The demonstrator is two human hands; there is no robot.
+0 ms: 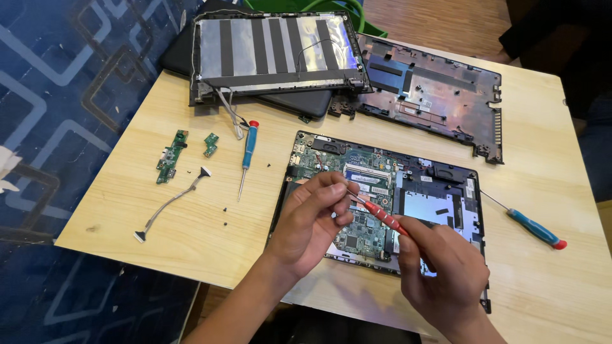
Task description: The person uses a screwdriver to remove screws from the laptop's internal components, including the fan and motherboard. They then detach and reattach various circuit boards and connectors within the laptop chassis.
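An opened laptop base with a green circuit board lies on the wooden table. My right hand grips a red-handled screwdriver, its tip pointing up-left toward my left hand. My left hand hovers over the board's left part, thumb and fingers pinched together at the screwdriver's metal tip; anything small between them is too tiny to see.
A blue screwdriver with a red cap and another lie on the table. Two small green boards, a flat ribbon cable and loose screws sit left. A screen lid and bottom cover rest at the back.
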